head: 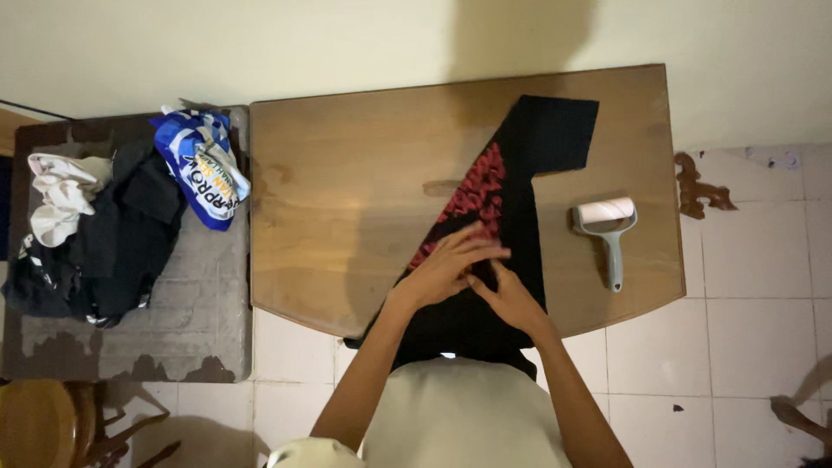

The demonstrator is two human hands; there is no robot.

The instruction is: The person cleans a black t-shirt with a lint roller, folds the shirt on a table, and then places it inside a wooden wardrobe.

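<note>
From my feed I look straight down on a wooden table (347, 191) pushed against a pale wall (260, 43), with white floor tiles (745, 338) around it. On the table lies a black garment (520, 199) with a red pattern, folded lengthwise into a long strip; it runs from the table's near edge, where its end hangs over toward the body, up to the far right part of the top, where a sleeve sticks out to the right.

Both hands rest on the near half of that garment. My left hand (446, 264) lies flat, palm down, fingers stretched out and slightly apart, their tips over the red pattern. My right hand (507, 295) sits just beside it, touching it; the fingers are bent down onto the black cloth and close together, but I cannot tell whether they pinch a fold or only press on it.

To the right of the garment, apart from it, a lint roller (607, 230) lies on the wood, its white roll at the far end and its grey-green handle pointing toward the near edge.

Left of the table stands a lower worn grey surface (199, 321) carrying a heap of clothes (104, 234), mostly black with some white pieces, and a blue-and-white plastic bag (204, 169) at its far right corner. A wooden chair (52, 425) shows at the bottom left.
</note>
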